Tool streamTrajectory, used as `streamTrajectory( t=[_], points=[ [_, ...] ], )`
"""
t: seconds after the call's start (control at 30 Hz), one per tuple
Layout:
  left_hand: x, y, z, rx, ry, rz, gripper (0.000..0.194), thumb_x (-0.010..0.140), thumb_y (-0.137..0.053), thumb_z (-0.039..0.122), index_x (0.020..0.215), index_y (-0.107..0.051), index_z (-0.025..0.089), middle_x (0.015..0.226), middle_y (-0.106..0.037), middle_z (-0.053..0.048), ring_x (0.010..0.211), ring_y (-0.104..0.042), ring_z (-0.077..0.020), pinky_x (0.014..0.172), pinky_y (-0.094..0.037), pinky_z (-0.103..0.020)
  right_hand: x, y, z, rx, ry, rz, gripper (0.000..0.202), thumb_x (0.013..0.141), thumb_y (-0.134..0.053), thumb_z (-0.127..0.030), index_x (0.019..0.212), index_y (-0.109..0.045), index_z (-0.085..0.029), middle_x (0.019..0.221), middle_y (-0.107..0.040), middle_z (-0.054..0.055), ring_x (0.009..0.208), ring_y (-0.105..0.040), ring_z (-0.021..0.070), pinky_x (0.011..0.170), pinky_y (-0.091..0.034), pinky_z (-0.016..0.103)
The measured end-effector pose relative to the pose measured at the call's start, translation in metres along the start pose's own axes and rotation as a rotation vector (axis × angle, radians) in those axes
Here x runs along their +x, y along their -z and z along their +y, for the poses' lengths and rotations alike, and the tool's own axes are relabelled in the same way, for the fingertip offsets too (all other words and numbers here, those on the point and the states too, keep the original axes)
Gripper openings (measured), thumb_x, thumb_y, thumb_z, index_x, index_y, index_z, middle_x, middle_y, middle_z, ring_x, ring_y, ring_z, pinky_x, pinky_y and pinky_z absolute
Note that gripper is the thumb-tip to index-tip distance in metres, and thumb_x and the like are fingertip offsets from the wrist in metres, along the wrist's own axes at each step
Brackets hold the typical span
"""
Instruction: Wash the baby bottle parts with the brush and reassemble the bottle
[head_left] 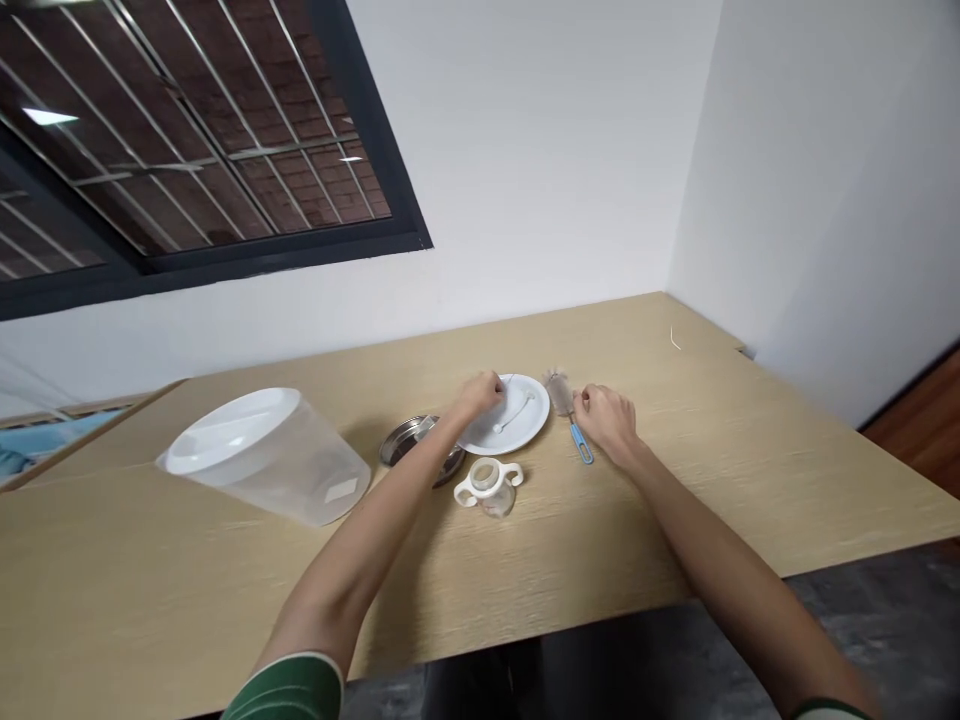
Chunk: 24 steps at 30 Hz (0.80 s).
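The brush [561, 396] slants away and leftward, bristles [557, 385] far, blue handle [577, 437] near.

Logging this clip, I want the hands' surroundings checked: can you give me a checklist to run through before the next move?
1. Two-handled bottle upright: ok, standing on the table.
2. Brush near the right hand: ok, right beside its fingers.
3. Right hand gripping the brush: cannot tell.
4. Left hand empty: cannot tell, fingers curled over the plate's edge.
5. Plate flat: ok.
6. Metal dish fully visible: not ok, left forearm crosses it.
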<state>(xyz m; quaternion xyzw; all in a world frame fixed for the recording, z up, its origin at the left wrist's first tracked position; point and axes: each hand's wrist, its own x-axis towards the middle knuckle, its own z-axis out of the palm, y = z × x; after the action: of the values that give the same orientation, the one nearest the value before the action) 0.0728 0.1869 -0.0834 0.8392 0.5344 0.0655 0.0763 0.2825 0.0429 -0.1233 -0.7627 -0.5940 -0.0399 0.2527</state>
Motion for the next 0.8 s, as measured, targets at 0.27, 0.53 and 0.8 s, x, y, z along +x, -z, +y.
streamTrajectory(
  t=[0.27, 0.53, 0.8],
  points=[
    [-0.028, 0.046, 0.038, -0.030, -0.240, 0.025, 0.022, 0.089, -0.059, 0.033, 0.096, -0.078, 0.023, 0.101, -0.078, -0.005, 0.093, -0.069, -0.0213, 0.081, -0.048, -0.027, 0.006, 0.001, 0.000, 0.652, 0.089, 0.109, 0.050, 0.092, -0.053, -0.054, 0.122, -0.063, -0.015, 0.076, -0.067, 0.002, 0.067, -0.062, 0.0152, 0.065, -0.047, 0.026],
    [-0.046, 0.039, 0.070, -0.121, -0.523, -0.025, 0.022, 0.088, -0.060, 0.031, 0.092, -0.079, 0.021, 0.092, -0.078, -0.007, 0.085, -0.069, -0.0230, 0.080, -0.048, -0.032, 0.004, 0.005, -0.011, 1.256, 0.091, 0.037, 0.051, 0.088, -0.056, -0.065, 0.091, -0.069, -0.015, 0.079, -0.067, 0.002, 0.052, -0.054, 0.0076, 0.046, -0.045, 0.020],
    [-0.033, 0.050, 0.051, -0.389, -0.408, 0.016, 0.056, 0.084, -0.068, 0.051, 0.126, -0.065, 0.013, 0.122, -0.070, -0.014, 0.103, -0.067, -0.0254, 0.089, -0.052, -0.035, 0.008, 0.016, -0.013, 1.441, -0.065, 0.256, 0.047, 0.084, -0.063, -0.062, 0.090, -0.067, -0.016, 0.082, -0.066, 0.002, 0.055, -0.060, 0.0083, 0.043, -0.049, 0.020]
  ],
)
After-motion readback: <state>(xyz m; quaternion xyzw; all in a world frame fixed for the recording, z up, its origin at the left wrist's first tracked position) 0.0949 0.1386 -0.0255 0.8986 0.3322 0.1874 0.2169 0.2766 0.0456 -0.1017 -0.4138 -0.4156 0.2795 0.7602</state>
